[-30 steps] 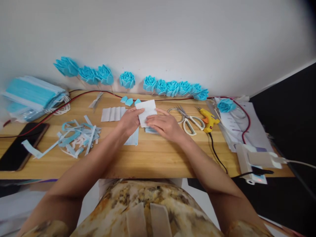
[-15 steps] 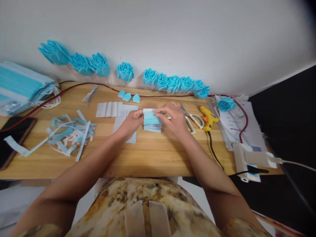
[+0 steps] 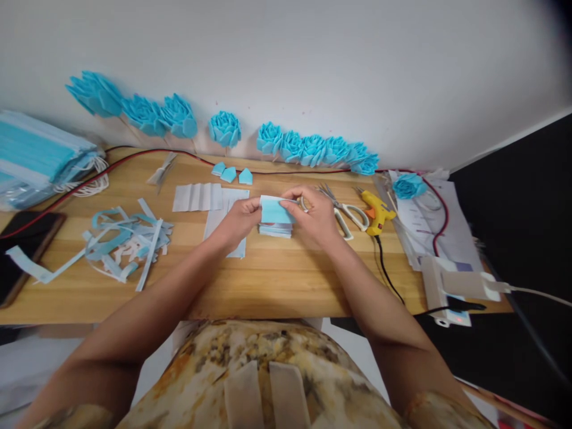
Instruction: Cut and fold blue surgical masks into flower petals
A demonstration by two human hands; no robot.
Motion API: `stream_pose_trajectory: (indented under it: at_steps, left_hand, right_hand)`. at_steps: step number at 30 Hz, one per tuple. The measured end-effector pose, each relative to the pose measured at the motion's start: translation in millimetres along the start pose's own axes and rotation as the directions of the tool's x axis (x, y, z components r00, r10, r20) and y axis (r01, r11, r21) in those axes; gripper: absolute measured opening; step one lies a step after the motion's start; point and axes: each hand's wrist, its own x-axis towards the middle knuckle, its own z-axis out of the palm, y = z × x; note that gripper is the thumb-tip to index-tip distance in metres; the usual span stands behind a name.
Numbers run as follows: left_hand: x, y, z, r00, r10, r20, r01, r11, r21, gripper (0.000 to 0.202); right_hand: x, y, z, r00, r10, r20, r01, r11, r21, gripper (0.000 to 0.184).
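Observation:
Between my hands is a blue piece of mask fabric (image 3: 274,211) with a pale strip along its top edge. My left hand (image 3: 243,219) pinches its left end; my right hand (image 3: 313,213) grips the right end between thumb and fingers. Just below the held piece, a small stack of pale blue fabric pieces (image 3: 276,230) lies on the table, partly covered by it. Pale flat sheets (image 3: 215,220) lie under and beside my left hand, near a creased white sheet (image 3: 196,197). Scissors (image 3: 356,217) with white handles rest right of my right hand, partly hidden by it.
A yellow glue gun (image 3: 378,213) lies beyond the scissors, by papers and a power strip (image 3: 440,292). Blue fabric flowers (image 3: 226,128) line the wall. Fabric scraps (image 3: 120,244), a phone (image 3: 29,250) and stacked masks (image 3: 40,158) are on the left. A red-black cable (image 3: 196,156) runs along the back.
The fabric between my hands now lies flatter, its blue face spread more evenly toward me and covering more of the stack. My right fingers have shifted slightly on its edge.

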Motion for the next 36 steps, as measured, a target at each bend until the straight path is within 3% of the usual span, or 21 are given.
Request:
stream_pose_trajectory:
  at_steps: [7, 11, 23, 28, 31, 34, 36]
  left_hand:
    - [2.9, -0.1, -5.3, 0.993, 0.042, -0.114, -0.049, 0.997, -0.053, 0.045]
    - [3.0, -0.7, -3.4, 0.982, 0.115, -0.148, -0.109, 0.993, 0.049, 0.039]
    - [2.9, -0.7, -1.4, 0.971, 0.129, -0.201, -0.124, 0.992, 0.036, 0.028]
    - [3.1, -2.9, -2.8, 0.963, 0.13, -0.237, -0.133, 0.991, 0.003, 0.025]
    - [3.6, -5.8, -3.8, 0.96, 0.112, -0.258, -0.114, 0.993, 0.007, 0.025]
    - [2.4, -4.2, -3.3, 0.954, 0.138, -0.267, -0.119, 0.989, 0.085, 0.024]
    - [0.8, 0.4, -2.7, 0.936, 0.246, -0.253, -0.185, 0.953, 0.24, 0.023]
  right_hand:
    - [-0.6, 2.9, -0.6, 1.0, 0.025, -0.015, -0.025, 0.999, 0.025, 0.013]
    - [-0.6, 2.4, 0.2, 0.999, 0.04, -0.006, -0.04, 0.999, 0.014, 0.015]
    - [-0.9, 3.5, 1.5, 0.999, 0.042, -0.001, -0.041, 0.998, 0.043, 0.013]
    - [0.4, 4.7, 0.5, 0.986, 0.149, 0.071, -0.161, 0.966, 0.201, 0.029]
    - [1.3, 6.3, -0.2, 0.972, 0.199, 0.123, -0.223, 0.948, 0.228, 0.024]
    - [2.1, 3.9, -1.0, 0.974, 0.194, 0.119, -0.213, 0.962, 0.169, 0.016]
    - [2.6, 0.1, -1.5, 0.978, 0.174, 0.114, -0.186, 0.976, 0.112, 0.012]
